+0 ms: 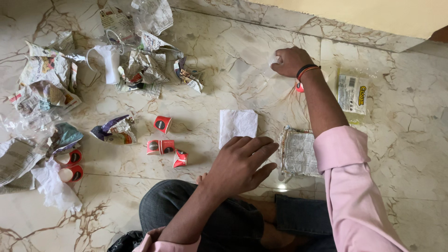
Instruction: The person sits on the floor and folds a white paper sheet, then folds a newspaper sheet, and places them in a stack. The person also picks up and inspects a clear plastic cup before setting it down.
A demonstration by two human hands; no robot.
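The right hand (290, 60) is reaching far fwd, fingers clenched around a small white wad (273, 59) that is pressing against the marble floor (224, 65) near the wall base. A black and a red band are sitting on that wrist, and the pink sleeve is pushed up the forearm. The left hand (242, 163) is lying flat on the floor w/ fingers spread and released, grasping nothing; its fingertips are just below a white napkin (238, 125) and just beside a crumpled foil wrapper (297, 151), which is lying btwn the two arms. Cannot tell if the fingertips are touching the napkin.

To the right of the right forearm, a yellow packet (352, 93) is lying flat, well apart from the hand. Left of the napkin, small red paper cups (163, 124) are lying scattered, some on their sides, some crushed; two more are sitting at the far left next to a white tissue (53, 186). A purple crumpled wrapper (114, 130) is lying near the cups. Further back and to the left, crumpled newspaper (46, 70) and clear plastic are piling up in a loose heap. The person's knees in dark jeans are showing at the bottom edge.
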